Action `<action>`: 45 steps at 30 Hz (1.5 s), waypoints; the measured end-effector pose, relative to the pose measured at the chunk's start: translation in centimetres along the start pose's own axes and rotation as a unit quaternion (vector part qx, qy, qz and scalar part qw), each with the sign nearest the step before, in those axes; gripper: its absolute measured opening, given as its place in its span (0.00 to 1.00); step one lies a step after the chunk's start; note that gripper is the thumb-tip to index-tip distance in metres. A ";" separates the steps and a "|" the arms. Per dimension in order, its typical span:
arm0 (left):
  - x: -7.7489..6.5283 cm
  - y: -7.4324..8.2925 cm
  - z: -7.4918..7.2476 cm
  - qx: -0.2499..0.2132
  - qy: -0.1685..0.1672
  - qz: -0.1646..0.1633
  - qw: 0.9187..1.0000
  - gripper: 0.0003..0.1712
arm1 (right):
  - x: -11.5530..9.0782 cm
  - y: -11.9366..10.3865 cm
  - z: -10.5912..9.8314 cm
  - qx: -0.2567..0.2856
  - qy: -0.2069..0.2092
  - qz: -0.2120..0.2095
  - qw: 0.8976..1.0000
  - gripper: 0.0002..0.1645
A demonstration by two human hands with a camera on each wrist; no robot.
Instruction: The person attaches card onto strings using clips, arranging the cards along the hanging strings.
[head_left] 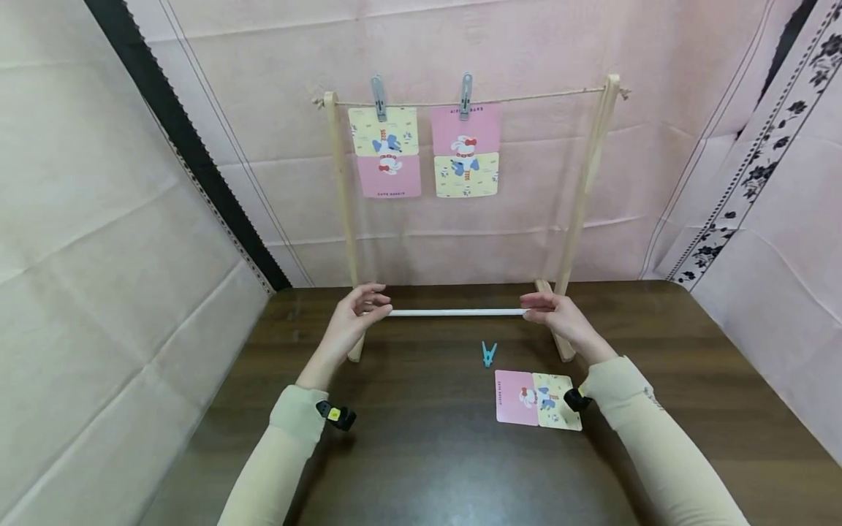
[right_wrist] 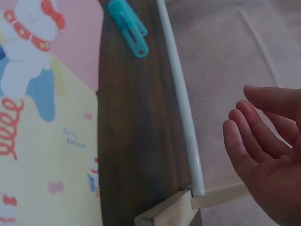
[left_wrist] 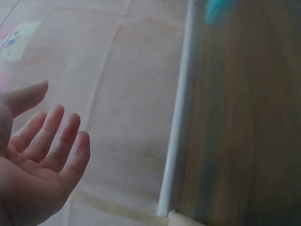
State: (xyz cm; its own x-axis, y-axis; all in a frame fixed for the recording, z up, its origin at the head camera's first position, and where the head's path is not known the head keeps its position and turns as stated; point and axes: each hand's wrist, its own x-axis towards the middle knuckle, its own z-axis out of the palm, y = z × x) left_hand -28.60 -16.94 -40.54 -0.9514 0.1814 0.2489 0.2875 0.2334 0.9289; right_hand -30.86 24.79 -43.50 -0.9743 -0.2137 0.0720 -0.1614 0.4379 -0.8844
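Both hands are held out in front of a small drying rack, palms facing each other with loosely curved fingers. My left hand point(head_left: 355, 318) is close to the left end of the rack's white crossbar point(head_left: 457, 313). Near the bar's other end is my right hand point(head_left: 562, 318). The wrist views show a gap between each hand and the bar, and nothing in the fingers. Above, a cord point(head_left: 539, 96) ties the left wooden post point(head_left: 342, 190) to the right wooden post point(head_left: 588, 183). From it hang two pink-and-yellow cards, the left card point(head_left: 370, 172) and right card point(head_left: 447, 131), under grey-blue clothespins point(head_left: 465, 98).
A bright blue clothespin point(head_left: 488, 355) lies on the dark wooden table point(head_left: 408, 453) in front of the bar. Nearer to me is a third pink-and-yellow card point(head_left: 516, 398), partly overlapped by the right wrist's camera. Pale cloth point(head_left: 263, 66) hangs behind and at both sides.
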 end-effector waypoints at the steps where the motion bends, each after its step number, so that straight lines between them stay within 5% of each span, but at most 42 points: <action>1: 0.0 -0.1 0.4 0.002 -0.003 0.000 1.000 0.27 | 0.1 0.3 0.2 0.001 -0.004 -0.002 1.000 0.25; 9: -0.1 -1.1 3.3 0.016 -0.060 0.004 0.998 0.26 | 0.8 1.1 1.2 -0.004 -0.066 -0.011 0.998 0.27; 17: 0.3 -1.6 5.2 0.039 -0.068 -0.009 0.997 0.26 | 1.1 0.9 1.2 -0.007 -0.087 -0.016 0.996 0.27; 24: 0.0 -1.8 7.3 0.057 -0.100 -0.010 0.993 0.26 | 0.8 -0.3 2.3 -0.044 -0.112 -0.030 0.992 0.27; 37: 0.5 -1.5 10.8 0.060 -0.155 0.024 0.986 0.23 | 2.0 1.0 3.6 -0.091 -0.170 -0.036 0.981 0.20; 45: 0.2 -1.5 12.5 0.063 -0.187 0.009 0.980 0.22 | 2.1 1.2 4.1 -0.156 -0.176 -0.041 0.971 0.18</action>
State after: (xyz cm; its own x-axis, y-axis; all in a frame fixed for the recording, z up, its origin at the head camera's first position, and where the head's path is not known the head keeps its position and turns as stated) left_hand -27.85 -5.28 -45.32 -0.8461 0.5182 0.1248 0.3370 0.3386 0.8785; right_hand -32.44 21.25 -46.30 -0.8508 -0.5202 -0.0748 -0.3296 0.6391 -0.6949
